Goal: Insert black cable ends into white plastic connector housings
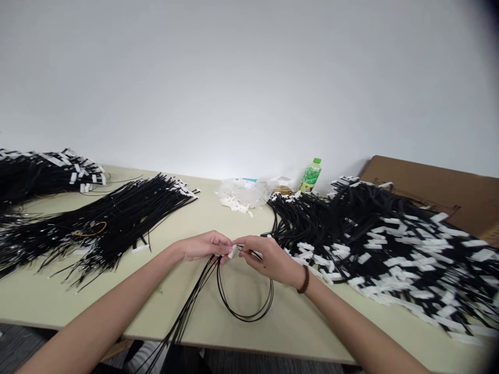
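pale grey wall (234, 88) fills the upper half, above a cream table (175, 311). on its right spreads a big heap of black cables with white ends (323, 223); on its left lies a long bundle of black wires (117, 208). a brown cardboard sheet (429, 182) is behind the heap. in the centre, a few thin black wires (244, 319) hang in a loop below the two hands, their other lengths falling over the table's near edge. the left hand (206, 245) pinches a small white piece, and the right hand (267, 254) has its fingers curled closed on the looped wires. beyond them sit a clear bag (257, 195) and a green-capped bottle (311, 176). smallest is the white piece (233, 252), between the fingertips, above the table. the step in hand seems to be bringing wire and piece together; the next move likely calls for a steady left pinch and fine right fingertip control.
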Tool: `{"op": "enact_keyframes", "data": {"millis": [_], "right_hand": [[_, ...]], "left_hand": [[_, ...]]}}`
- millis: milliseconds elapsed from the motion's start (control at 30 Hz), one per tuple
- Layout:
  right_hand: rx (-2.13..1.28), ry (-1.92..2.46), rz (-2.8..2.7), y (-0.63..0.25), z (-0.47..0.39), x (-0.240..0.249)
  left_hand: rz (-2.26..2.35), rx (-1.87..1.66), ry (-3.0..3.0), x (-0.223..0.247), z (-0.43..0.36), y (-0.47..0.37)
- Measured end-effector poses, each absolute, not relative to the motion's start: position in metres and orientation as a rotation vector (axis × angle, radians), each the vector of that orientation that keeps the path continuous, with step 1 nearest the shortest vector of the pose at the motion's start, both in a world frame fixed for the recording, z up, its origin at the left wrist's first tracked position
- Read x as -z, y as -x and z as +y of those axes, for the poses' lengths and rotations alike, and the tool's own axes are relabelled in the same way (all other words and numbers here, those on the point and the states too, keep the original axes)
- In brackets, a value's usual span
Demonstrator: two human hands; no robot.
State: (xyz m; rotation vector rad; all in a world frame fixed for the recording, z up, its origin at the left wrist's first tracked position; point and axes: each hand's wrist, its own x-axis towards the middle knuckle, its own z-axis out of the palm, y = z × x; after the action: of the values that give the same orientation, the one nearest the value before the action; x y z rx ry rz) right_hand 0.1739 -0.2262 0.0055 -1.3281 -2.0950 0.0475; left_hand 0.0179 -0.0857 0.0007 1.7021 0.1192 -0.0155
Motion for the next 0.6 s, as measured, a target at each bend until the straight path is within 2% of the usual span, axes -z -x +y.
{"op": "enact_keyframes", "data": {"millis": [600], "right_hand": [[-0.028, 1.355, -2.129, -0.1731, -0.2262, -0.0049]], "left_hand": [[0.129, 0.047, -1.716, -0.0011, -0.0855, -0.0174]]}}
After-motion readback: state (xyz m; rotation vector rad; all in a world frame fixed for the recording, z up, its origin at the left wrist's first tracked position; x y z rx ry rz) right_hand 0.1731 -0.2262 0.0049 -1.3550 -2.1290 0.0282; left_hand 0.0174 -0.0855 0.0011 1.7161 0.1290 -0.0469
